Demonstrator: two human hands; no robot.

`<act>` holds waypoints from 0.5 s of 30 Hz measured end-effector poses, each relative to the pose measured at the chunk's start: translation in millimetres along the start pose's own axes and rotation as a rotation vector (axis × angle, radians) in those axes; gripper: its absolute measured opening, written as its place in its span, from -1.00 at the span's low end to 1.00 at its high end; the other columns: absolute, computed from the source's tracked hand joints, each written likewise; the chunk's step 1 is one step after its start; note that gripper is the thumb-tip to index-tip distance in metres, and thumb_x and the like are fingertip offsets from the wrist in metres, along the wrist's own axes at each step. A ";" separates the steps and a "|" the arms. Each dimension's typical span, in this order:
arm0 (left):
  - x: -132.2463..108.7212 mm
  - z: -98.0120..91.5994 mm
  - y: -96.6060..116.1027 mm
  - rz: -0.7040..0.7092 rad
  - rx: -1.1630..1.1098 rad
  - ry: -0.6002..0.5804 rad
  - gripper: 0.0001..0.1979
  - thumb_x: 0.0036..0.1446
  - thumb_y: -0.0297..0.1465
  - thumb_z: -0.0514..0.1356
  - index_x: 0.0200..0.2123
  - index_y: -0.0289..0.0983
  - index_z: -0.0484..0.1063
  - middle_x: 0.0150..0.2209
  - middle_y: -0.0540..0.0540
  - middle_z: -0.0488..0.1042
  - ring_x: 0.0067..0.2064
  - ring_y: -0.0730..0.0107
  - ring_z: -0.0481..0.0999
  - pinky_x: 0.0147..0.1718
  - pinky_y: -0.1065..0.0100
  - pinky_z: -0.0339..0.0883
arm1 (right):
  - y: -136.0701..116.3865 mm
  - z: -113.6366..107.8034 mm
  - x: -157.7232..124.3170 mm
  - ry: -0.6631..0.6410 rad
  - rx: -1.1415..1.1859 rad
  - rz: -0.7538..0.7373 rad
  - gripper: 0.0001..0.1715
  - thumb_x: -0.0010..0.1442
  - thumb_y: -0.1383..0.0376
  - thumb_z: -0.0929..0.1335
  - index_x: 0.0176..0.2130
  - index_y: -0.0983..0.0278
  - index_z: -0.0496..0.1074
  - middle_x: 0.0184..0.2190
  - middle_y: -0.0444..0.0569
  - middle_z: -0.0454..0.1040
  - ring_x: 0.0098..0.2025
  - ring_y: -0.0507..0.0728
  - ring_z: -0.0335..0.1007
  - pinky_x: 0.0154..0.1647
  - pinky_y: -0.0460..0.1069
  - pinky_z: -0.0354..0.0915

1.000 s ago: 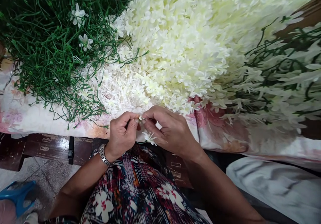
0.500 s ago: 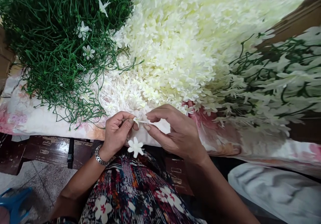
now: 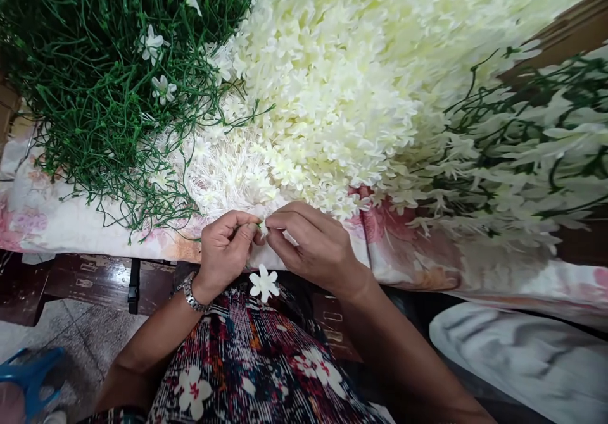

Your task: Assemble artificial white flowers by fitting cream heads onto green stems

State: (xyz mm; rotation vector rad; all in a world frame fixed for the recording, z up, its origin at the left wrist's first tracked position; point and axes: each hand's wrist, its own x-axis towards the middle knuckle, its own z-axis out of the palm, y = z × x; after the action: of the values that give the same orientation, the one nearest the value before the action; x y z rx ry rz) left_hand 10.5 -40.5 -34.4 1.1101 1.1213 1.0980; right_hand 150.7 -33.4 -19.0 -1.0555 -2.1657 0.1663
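Head: left hand (image 3: 225, 247) pinches small white artificial flower (image 3: 263, 227) at worktop (image 3: 156, 244) front edge; right hand (image 3: 316, 247) pinched onto it too. White six-petal flower (image 3: 264, 283) dangles just below. Behind: green stem pile (image 3: 95, 95) left, cream blossom heap (image 3: 332, 88) middle, white flower sprays (image 3: 522, 152) toward right edge.

Floral cloth (image 3: 71, 229) bears green stems (image 3: 102, 104), white blossoms (image 3: 327, 95).

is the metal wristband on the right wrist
No, the metal wristband sits at the wrist of the left hand.
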 end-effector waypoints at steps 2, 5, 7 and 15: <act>-0.2 0.7 -0.4 0.032 0.054 0.013 -0.90 0.03 -0.44 0.10 -0.47 -0.33 0.36 -0.65 0.08 0.31 -0.69 0.70 0.19 -0.71 0.62 0.11 | 0.5 1.3 0.5 0.009 0.016 0.011 -0.88 0.02 0.50 0.23 -0.38 0.32 0.26 -0.50 -0.05 0.35 -0.41 0.01 0.27 -0.40 -0.07 0.30; -0.2 1.6 -1.2 0.070 0.133 0.023 -0.89 0.04 -0.46 0.08 -0.49 -0.33 0.35 -0.64 0.07 0.31 -0.66 0.69 0.22 -0.69 0.61 0.12 | 1.3 2.1 0.8 -0.006 0.031 0.020 -0.87 0.02 0.51 0.23 -0.39 0.32 0.25 -0.51 -0.05 0.34 -0.41 0.01 0.27 -0.41 -0.08 0.30; -0.2 2.0 -1.6 0.094 0.180 0.022 -0.89 0.04 -0.47 0.07 -0.48 -0.33 0.35 -0.64 0.07 0.30 -0.65 0.68 0.23 -0.68 0.61 0.13 | 1.3 1.9 0.4 -0.026 0.030 0.022 -0.87 0.03 0.51 0.22 -0.38 0.32 0.25 -0.50 -0.04 0.34 -0.40 0.01 0.27 -0.40 -0.07 0.30; 0.4 1.2 -0.6 0.154 0.278 0.003 -0.89 0.03 -0.51 0.05 -0.47 -0.33 0.36 -0.63 0.06 0.33 -0.59 0.65 0.30 -0.61 0.60 0.19 | 0.2 1.7 -1.5 -0.059 0.039 0.044 -0.88 0.04 0.50 0.22 -0.38 0.32 0.25 -0.51 -0.05 0.33 -0.41 0.01 0.26 -0.41 -0.07 0.28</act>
State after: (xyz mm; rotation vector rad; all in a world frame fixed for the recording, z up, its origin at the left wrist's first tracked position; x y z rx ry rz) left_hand 11.8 -40.2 -34.9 1.4321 1.2329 1.0831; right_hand 150.4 -34.0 -21.2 -1.0894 -2.1837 0.2618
